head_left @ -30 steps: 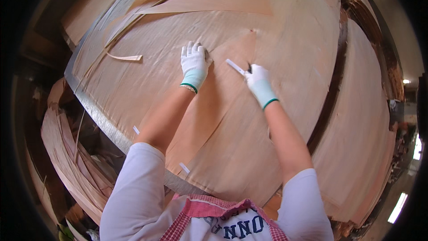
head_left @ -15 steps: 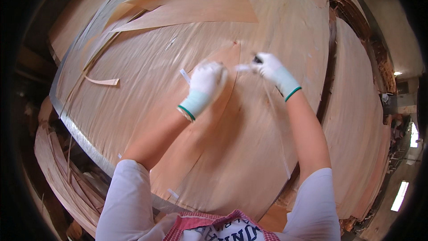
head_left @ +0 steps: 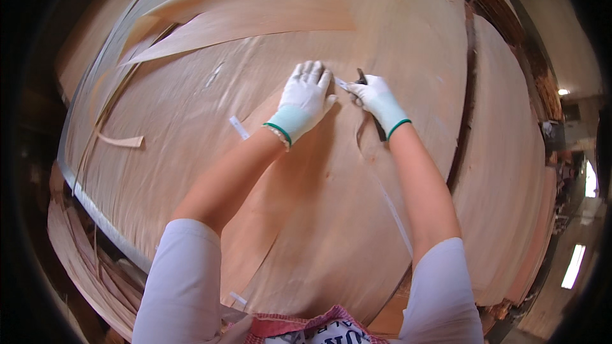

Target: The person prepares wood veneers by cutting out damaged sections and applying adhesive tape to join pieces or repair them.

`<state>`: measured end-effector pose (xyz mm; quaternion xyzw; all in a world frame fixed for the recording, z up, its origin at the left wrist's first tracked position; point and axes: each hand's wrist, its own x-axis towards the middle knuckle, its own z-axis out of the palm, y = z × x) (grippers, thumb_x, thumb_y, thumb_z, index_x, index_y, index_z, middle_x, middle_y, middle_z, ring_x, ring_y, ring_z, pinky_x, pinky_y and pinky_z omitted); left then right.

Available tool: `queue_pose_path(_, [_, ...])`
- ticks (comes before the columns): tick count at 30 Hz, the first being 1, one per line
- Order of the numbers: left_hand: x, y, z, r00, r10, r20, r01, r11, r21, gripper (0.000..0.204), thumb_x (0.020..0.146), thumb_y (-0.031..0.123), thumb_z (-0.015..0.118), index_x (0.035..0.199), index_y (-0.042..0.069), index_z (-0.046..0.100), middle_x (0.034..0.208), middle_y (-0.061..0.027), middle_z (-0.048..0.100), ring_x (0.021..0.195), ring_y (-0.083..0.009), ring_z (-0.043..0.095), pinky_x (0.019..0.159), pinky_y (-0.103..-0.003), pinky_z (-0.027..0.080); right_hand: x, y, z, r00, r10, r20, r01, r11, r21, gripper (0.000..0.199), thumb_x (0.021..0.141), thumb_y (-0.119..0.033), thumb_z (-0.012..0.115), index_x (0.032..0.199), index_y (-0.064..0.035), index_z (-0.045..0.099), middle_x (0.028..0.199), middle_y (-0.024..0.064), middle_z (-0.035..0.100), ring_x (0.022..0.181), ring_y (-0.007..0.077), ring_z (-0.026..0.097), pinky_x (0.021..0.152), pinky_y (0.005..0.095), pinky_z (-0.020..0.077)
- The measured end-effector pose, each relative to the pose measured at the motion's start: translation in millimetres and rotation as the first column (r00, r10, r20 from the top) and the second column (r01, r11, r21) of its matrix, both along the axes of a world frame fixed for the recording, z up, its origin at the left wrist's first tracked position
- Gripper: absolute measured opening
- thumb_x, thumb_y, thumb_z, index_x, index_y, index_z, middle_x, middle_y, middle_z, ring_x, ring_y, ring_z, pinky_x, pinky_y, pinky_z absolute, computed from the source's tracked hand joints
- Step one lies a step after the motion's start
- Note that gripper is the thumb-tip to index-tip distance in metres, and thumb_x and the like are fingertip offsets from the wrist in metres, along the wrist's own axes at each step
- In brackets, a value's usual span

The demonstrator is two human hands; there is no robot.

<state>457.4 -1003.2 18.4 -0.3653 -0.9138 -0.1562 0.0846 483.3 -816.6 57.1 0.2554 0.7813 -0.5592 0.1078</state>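
Note:
A broad sheet of pale wood veneer (head_left: 185,134) lies in front of me. My left hand (head_left: 303,95), in a white glove, rests flat on it with the fingers stretched out beside a seam. Just right of it, my gloved right hand (head_left: 373,97) pinches a strip of white tape (head_left: 342,83) and holds a slim dark tool (head_left: 362,76), whose kind I cannot make out. The tape's end reaches the fingertips of my left hand. A long pale strip (head_left: 394,210) trails below my right hand toward the near right.
Loose veneer pieces (head_left: 255,16) lie across the far side. A short tape piece (head_left: 239,127) sticks left of my left wrist, another tape piece (head_left: 238,299) at the near edge. A curled offcut (head_left: 121,141) lies at left. Another veneer stack (head_left: 500,172) stands at right beyond a dark gap.
My left hand has moved slightly away from me and flattened, fingers stretched, onto the veneer. My right hand has shifted a little left, with the tape and dark tool still in it.

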Motion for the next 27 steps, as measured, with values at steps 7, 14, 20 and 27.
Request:
queue_pose_path(7, [-29.9,-6.1,-3.8,0.990,-0.112,0.091,0.093,0.977,0.193,0.033,0.090,0.024,0.058,0.119,0.008,0.060,0.130,-0.0181,0.055,0.126,-0.0385,0.046,0.106,-0.048,0.036,86.8,-30.7,-2.9,0.980,0.081,-0.179,0.006,0.899,0.437,0.033,0.089,-0.032,0.068,0.094,-0.0020,0.057,0.073,0.0149,0.060,0.061,0.0289,0.059,0.053,0.0423,0.0491])
queue_pose_path(14, [105.8,-133.4,14.5,0.982,-0.024,0.186,0.014,0.999,0.051,0.034,0.082,0.009,0.061,0.115,0.002,0.056,0.123,-0.0203,0.057,0.118,-0.0404,0.050,0.101,-0.050,0.040,288.8,-103.1,113.8,0.907,0.413,0.076,-0.420,0.883,0.209,0.013,0.094,-0.017,0.058,0.096,-0.0043,0.056,0.074,0.0135,0.061,0.068,0.0314,0.061,0.062,0.0406,0.0466])
queue_pose_path(20, [274.7,-233.0,26.4,0.961,0.173,0.215,-0.216,0.957,0.193,0.049,0.083,0.009,0.062,0.130,0.003,0.052,0.138,-0.0187,0.049,0.132,-0.0397,0.042,0.113,-0.050,0.030,307.1,-202.5,66.8,0.985,0.139,0.098,-0.113,0.966,-0.233,0.015,0.094,-0.016,0.061,0.090,-0.0024,0.058,0.072,0.0030,0.062,0.055,0.0077,0.052,0.051,0.0253,0.0421])
queue_pose_path(27, [303.2,-197.4,19.5,0.977,-0.096,0.192,0.084,0.994,0.069,0.048,0.088,0.020,0.058,0.132,0.003,0.050,0.142,-0.0164,0.047,0.136,-0.0308,0.039,0.114,-0.046,0.031,294.4,-193.5,-25.3,0.948,0.310,-0.076,-0.280,0.920,0.273,0.021,0.089,-0.020,0.068,0.091,-0.0010,0.059,0.075,0.0169,0.066,0.059,0.0300,0.060,0.054,0.0391,0.0492])
